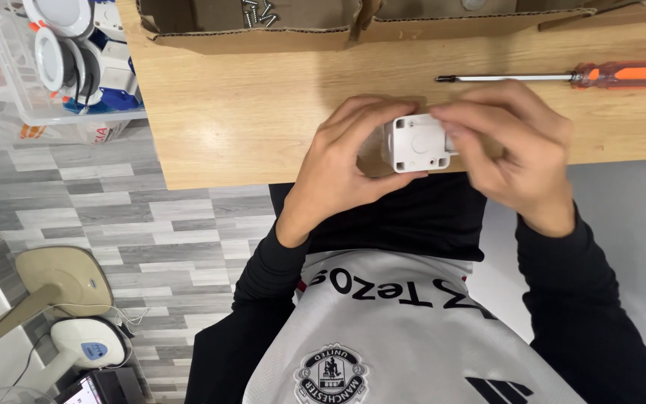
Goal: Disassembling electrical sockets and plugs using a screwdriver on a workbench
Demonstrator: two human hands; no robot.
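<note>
A small white plastic box [415,144] with a round mark on its face is held just above the near edge of the wooden table [241,112]. My left hand [345,164] wraps around its left side, thumb beneath and fingers over the top. My right hand [514,146] grips the box's right side, its fingers blurred. Both of my forearms wear black sleeves.
An orange-handled screwdriver [562,75] lies on the table behind my hands. A cardboard box [263,34] with several screws [257,13] stands at the table's back. A clear bin [16,90] of white round lamps sits left. Tiled floor and a fan base [65,280] lie below.
</note>
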